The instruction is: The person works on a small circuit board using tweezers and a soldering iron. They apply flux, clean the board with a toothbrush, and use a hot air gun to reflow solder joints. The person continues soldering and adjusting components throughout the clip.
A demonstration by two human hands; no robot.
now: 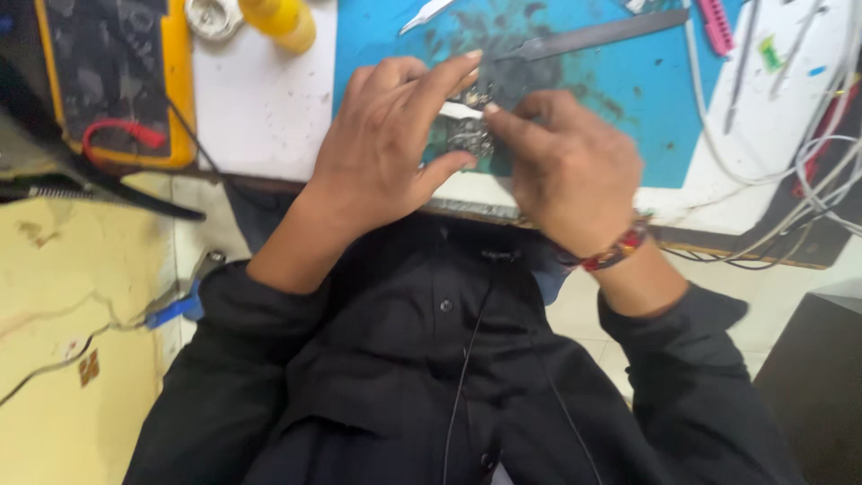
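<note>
Small circuit board, dark with crowded components, sits at the near edge of the blue work mat, held between both hands just above the table's front edge. Left hand: fingers curled around the board's left side, index finger arched over the top, thumb pressed at its lower edge, so closed on the board. Right hand: fingertips pinched together on a white strip lying across the board's upper part; a red woven bracelet on the wrist. Hands cover most of the board; detail blurred. Far left corner of the table: yellow-cased meter with a red lead, then a yellow bottle and a round metal tin at the far edge. On the mat's far edge: flat metal blade, tweezers. Right side: pink tool, thin probes, loose white cables trailing over the right edge.
</note>
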